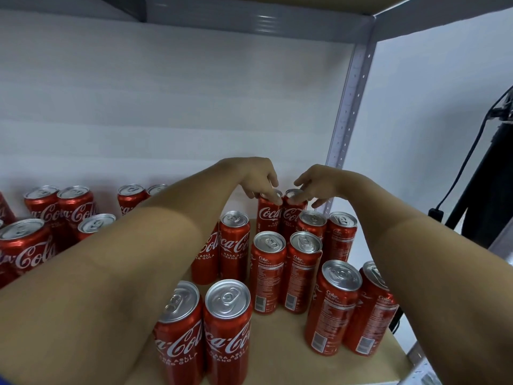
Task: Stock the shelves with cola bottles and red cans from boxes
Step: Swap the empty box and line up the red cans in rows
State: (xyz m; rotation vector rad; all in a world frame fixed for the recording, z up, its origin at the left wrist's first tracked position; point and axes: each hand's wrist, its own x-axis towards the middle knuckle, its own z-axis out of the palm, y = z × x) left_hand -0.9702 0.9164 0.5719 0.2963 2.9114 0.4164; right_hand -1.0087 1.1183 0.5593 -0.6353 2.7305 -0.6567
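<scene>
1. Two red cans at the back of the shelf are the ones in hand: the left back can (268,211) and the right back can (292,209) stand upright, side by side and touching, close to the white back wall (166,107).
2. The left hand (256,176) reaches over from above, its fingers (273,200) curled down round the top rim of the left back can. The right hand (319,182) does the same on the right back can, with its fingers (298,198) pinching the rim; its outer fingers spread loose beside the can.
3. The step appears to be setting this pair down at the rear of the shelf, or nudging it square. Whether the cans already bear their full weight on the shelf cannot be told, as their bases are hidden.
4. In front of them more cans stand in pairs, such as the front pair (205,329) and the middle pair (286,270), on the wooden shelf board (283,357). Another group of cans (55,212) stands further left.
5. The next move likely calls for letting go cleanly and lifting both hands straight up, since the forearms pass over the nearer cans and a low pull-back could knock them.
6. No cola bottles or boxes are in view.
</scene>
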